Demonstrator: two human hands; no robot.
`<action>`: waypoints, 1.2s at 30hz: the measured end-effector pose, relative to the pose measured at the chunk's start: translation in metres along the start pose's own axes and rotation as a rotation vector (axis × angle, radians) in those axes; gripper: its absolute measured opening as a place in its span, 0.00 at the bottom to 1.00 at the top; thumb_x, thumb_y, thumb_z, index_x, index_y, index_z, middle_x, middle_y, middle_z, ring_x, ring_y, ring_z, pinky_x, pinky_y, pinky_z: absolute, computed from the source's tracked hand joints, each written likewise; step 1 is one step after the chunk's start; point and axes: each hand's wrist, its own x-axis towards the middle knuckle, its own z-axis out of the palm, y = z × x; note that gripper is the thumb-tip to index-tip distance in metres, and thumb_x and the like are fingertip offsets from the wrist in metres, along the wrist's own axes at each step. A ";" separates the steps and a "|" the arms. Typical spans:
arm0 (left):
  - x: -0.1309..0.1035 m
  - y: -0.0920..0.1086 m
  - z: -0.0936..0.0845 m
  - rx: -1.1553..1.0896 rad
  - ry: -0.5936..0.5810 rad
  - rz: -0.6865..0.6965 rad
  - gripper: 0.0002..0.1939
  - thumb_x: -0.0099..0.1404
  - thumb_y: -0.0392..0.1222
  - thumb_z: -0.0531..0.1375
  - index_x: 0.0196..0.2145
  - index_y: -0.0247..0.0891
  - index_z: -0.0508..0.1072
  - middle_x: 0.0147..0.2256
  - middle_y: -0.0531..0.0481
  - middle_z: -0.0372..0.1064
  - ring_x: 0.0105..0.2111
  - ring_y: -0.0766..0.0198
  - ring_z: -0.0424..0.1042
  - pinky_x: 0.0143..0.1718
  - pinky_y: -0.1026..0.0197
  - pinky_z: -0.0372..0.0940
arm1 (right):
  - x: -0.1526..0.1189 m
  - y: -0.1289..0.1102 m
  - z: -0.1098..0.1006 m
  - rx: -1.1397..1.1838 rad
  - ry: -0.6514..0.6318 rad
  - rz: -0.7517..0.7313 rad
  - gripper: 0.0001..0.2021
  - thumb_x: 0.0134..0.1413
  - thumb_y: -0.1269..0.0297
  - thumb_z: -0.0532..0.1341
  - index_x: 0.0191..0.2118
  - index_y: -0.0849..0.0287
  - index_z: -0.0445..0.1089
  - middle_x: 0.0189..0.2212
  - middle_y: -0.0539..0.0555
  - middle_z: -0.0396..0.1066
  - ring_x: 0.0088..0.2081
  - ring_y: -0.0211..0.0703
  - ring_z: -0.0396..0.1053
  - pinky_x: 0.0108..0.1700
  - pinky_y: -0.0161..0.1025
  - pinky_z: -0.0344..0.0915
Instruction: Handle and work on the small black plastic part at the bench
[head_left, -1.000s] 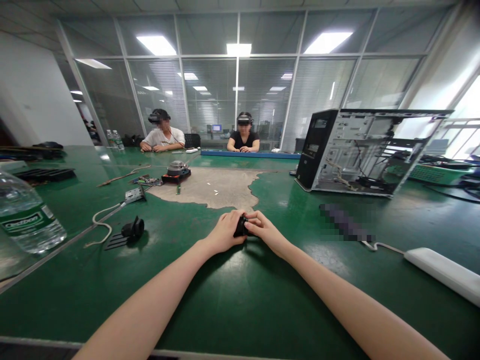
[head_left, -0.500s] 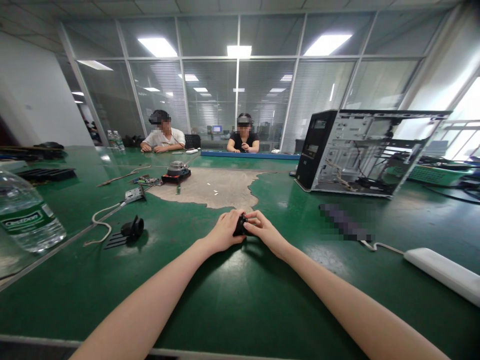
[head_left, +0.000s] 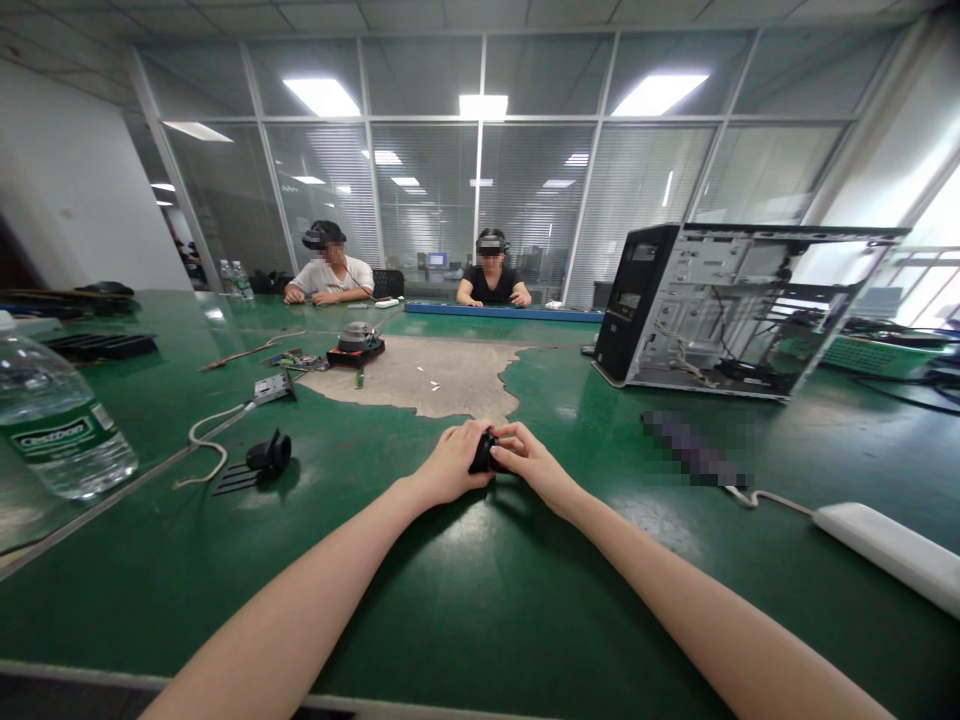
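A small black part (head_left: 482, 454), its exact kind unclear, sits between my two hands just above the green table (head_left: 480, 600). My left hand (head_left: 452, 463) is wrapped round its left side. From the right, the fingers of my right hand (head_left: 529, 463) pinch the same part, with thumb and fingertips against it. Most of the part is hidden by my fingers. To the left lies another black piece (head_left: 270, 455), round at one end with several thin prongs. Behind it rests a metal bracket (head_left: 272, 388) near a pale cable (head_left: 210, 440).
An opened computer case (head_left: 705, 310) stands at the back right. A water bottle (head_left: 64, 430) is at far left, a white power strip (head_left: 889, 545) at right. A black-and-red device (head_left: 356, 345) sits on the bare patch (head_left: 442, 370). Two people sit across the table.
The view has shifted very slightly. My hands keep the same hold on the black part. The co-worker in black has lowered a raised hand to the table.
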 end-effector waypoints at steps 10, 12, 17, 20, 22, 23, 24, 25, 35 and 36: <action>0.000 0.001 -0.001 -0.013 -0.006 0.001 0.33 0.48 0.37 0.61 0.50 0.41 0.50 0.46 0.46 0.57 0.49 0.55 0.58 0.50 0.51 0.51 | -0.004 -0.005 0.000 0.032 -0.071 -0.054 0.16 0.38 0.61 0.64 0.35 0.55 0.59 0.35 0.50 0.66 0.39 0.39 0.66 0.45 0.43 0.60; 0.000 0.001 -0.001 -0.010 -0.003 -0.001 0.33 0.48 0.38 0.61 0.50 0.41 0.50 0.46 0.45 0.57 0.49 0.55 0.58 0.50 0.50 0.51 | -0.004 -0.003 0.001 0.006 -0.031 -0.053 0.13 0.42 0.58 0.61 0.35 0.55 0.59 0.34 0.50 0.67 0.39 0.39 0.66 0.45 0.42 0.60; 0.000 0.001 0.000 -0.008 0.007 -0.002 0.32 0.49 0.39 0.61 0.50 0.40 0.51 0.46 0.45 0.57 0.49 0.55 0.58 0.49 0.51 0.52 | 0.000 0.001 -0.001 -0.061 0.014 -0.030 0.17 0.42 0.58 0.61 0.39 0.56 0.60 0.36 0.52 0.66 0.38 0.40 0.66 0.44 0.43 0.61; 0.000 -0.001 0.001 -0.003 0.011 0.002 0.32 0.49 0.39 0.60 0.50 0.40 0.51 0.46 0.45 0.58 0.49 0.55 0.58 0.49 0.51 0.52 | 0.001 0.000 -0.002 -0.062 -0.005 0.002 0.17 0.41 0.58 0.61 0.39 0.57 0.61 0.35 0.53 0.66 0.38 0.41 0.66 0.44 0.44 0.61; 0.000 -0.001 0.001 -0.004 0.011 0.005 0.32 0.49 0.39 0.60 0.50 0.40 0.51 0.46 0.45 0.58 0.48 0.55 0.58 0.49 0.51 0.52 | 0.000 0.000 -0.001 -0.025 -0.043 -0.004 0.17 0.39 0.60 0.63 0.37 0.56 0.59 0.34 0.51 0.65 0.37 0.40 0.66 0.43 0.44 0.62; 0.000 -0.001 0.001 -0.005 0.010 0.007 0.33 0.48 0.38 0.60 0.50 0.41 0.50 0.46 0.46 0.57 0.48 0.56 0.58 0.49 0.51 0.52 | 0.000 -0.001 0.000 -0.014 -0.051 -0.026 0.18 0.37 0.62 0.64 0.36 0.56 0.59 0.34 0.50 0.65 0.36 0.40 0.66 0.43 0.44 0.62; 0.000 -0.002 0.001 -0.006 0.008 0.008 0.33 0.48 0.38 0.61 0.50 0.41 0.50 0.46 0.46 0.57 0.48 0.56 0.58 0.50 0.51 0.52 | -0.001 -0.001 0.001 -0.016 -0.050 -0.059 0.18 0.36 0.64 0.65 0.35 0.56 0.58 0.35 0.50 0.64 0.37 0.39 0.66 0.44 0.44 0.62; 0.001 -0.002 0.001 -0.007 0.008 0.008 0.34 0.47 0.37 0.61 0.50 0.40 0.50 0.46 0.46 0.57 0.48 0.56 0.58 0.50 0.51 0.51 | -0.002 -0.001 0.002 -0.033 -0.042 -0.098 0.18 0.35 0.65 0.65 0.35 0.56 0.59 0.36 0.49 0.64 0.37 0.39 0.66 0.45 0.44 0.61; 0.000 0.001 0.001 -0.015 0.015 -0.019 0.32 0.48 0.39 0.61 0.49 0.41 0.51 0.46 0.46 0.57 0.48 0.55 0.58 0.49 0.51 0.51 | 0.000 -0.006 -0.023 -0.102 0.060 0.077 0.18 0.38 0.61 0.64 0.39 0.56 0.62 0.30 0.50 0.67 0.30 0.38 0.68 0.40 0.45 0.65; 0.000 0.002 0.002 -0.015 0.016 -0.021 0.32 0.48 0.39 0.60 0.49 0.42 0.51 0.45 0.46 0.57 0.48 0.55 0.58 0.49 0.51 0.50 | 0.002 -0.006 -0.022 -0.066 0.035 0.110 0.19 0.38 0.61 0.64 0.39 0.56 0.62 0.30 0.50 0.68 0.30 0.38 0.68 0.39 0.44 0.65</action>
